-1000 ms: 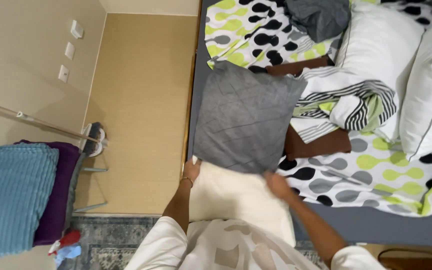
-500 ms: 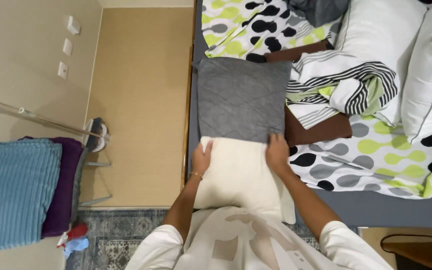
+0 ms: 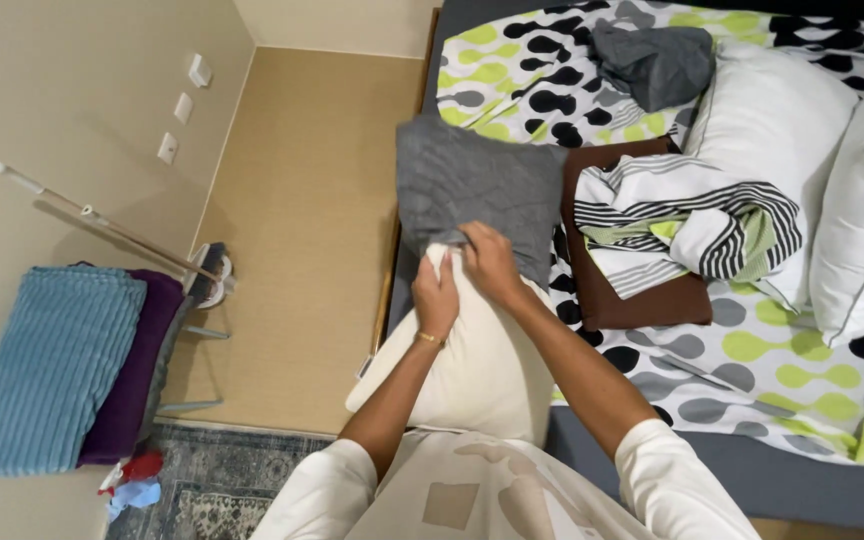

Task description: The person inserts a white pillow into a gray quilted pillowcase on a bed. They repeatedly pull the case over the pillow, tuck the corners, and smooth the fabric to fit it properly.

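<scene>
At bed's near edge, left hand [image 3: 437, 297] and right hand [image 3: 489, 262] were both closed on the cream pillow [image 3: 462, 365] top end, its long axis running away from the person into the grey pillowcase [image 3: 477, 190] just beyond, right hand nearer its opening.

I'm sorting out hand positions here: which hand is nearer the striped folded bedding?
Right. The right hand grips the grey pillow cover on the side toward the striped bedding; the left hand sits farther away.
</scene>
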